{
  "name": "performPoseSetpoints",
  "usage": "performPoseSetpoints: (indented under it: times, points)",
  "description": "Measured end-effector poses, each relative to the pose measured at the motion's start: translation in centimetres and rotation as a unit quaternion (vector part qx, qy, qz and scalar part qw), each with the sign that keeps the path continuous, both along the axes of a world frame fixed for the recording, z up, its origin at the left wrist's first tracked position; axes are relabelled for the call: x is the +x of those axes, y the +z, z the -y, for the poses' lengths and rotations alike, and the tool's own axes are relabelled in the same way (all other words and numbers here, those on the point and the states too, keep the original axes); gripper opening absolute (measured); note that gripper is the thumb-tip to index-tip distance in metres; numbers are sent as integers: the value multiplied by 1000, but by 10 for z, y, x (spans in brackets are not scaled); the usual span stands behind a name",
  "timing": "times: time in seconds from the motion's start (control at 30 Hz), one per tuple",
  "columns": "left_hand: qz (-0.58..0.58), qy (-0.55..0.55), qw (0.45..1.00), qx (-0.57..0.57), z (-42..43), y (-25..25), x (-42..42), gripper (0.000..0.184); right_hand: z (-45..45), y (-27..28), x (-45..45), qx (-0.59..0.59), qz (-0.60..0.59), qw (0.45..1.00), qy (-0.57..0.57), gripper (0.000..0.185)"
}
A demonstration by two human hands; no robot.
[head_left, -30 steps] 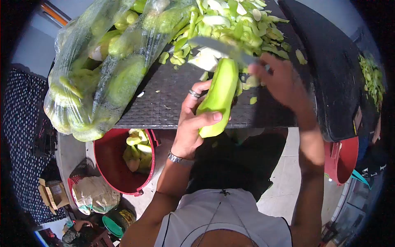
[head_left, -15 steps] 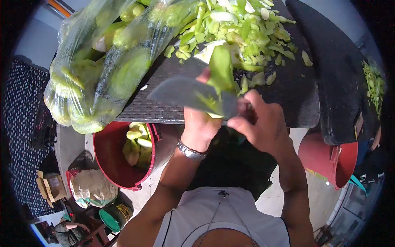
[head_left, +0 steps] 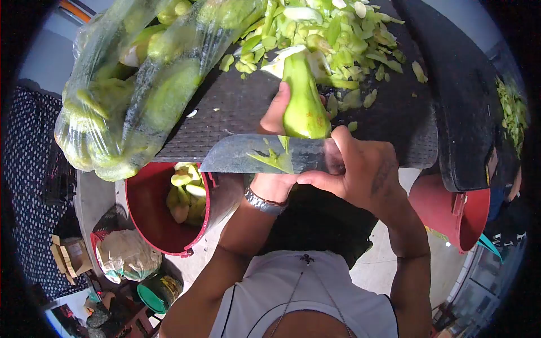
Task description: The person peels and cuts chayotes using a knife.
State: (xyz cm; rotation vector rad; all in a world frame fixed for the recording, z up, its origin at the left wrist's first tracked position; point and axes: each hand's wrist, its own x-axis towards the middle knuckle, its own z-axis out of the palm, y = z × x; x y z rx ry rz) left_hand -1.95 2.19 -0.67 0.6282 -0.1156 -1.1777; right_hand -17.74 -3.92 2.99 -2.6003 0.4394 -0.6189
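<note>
My left hand (head_left: 273, 115) is closed round a long, pale green fruit (head_left: 302, 101), narrow at the far end, its exact kind unclear. The thumb lies along the fruit's left side; the other fingers are mostly hidden beneath it and behind the blade. Gripped in my right hand (head_left: 360, 169) is a broad-bladed knife (head_left: 242, 155), its blade pointing left across the fruit's near end and above my left palm. Green bits stick to the blade. Beyond the fruit, a heap of green peelings and chips (head_left: 338, 39) covers part of the dark woven-textured table (head_left: 225, 115).
A clear plastic bag of green fruits (head_left: 129, 96) lies on the table's left. Below stands a red bucket (head_left: 149, 225) with pale pieces inside; another red bucket (head_left: 445, 208) is at right. A black chair-like edge (head_left: 456, 112) borders the table's right side.
The knife has gone from a blurred, tilted stroke over the fruit to nearly level at its near end. The fruit's rounded near end now shows above the blade.
</note>
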Motion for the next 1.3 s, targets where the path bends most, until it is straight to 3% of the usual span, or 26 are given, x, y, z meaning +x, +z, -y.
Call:
performPoseSetpoints:
  times: [0.3,0.4,0.6,0.7,0.77,0.83,0.93,1.03,1.13,1.23,1.3]
  points:
    - [4,-4,1000,-16,0,0,1,54,13,1,0,-5,-27,999,15,64]
    - [-12,-14,999,-40,-4,0,5,54,33,1,-7,8,-64,998,-26,65]
    - [-30,-6,999,-36,-4,2,5,53,35,-2,-6,-22,-26,999,-24,63]
    - [-24,5,1000,-14,-6,-2,8,54,53,3,-11,-16,-82,994,-66,61]
    - [55,4,998,4,-14,13,11,55,74,-6,-19,33,-64,986,-151,53]
    - [37,19,999,2,-13,12,12,55,91,-9,-26,91,-70,971,-209,50]
    - [2,-57,998,-32,-13,4,22,48,92,-16,-25,122,-57,979,-155,47]
    - [-51,-31,998,3,-5,6,18,51,80,-10,-13,284,-68,939,-182,44]
    - [-41,-1,999,11,1,9,14,54,53,3,-2,330,-65,933,-129,45]
    - [-26,12,999,35,-2,1,13,55,27,8,0,207,-17,978,-7,52]
    - [-60,-14,998,8,-5,2,14,54,22,9,4,122,-45,991,-3,51]
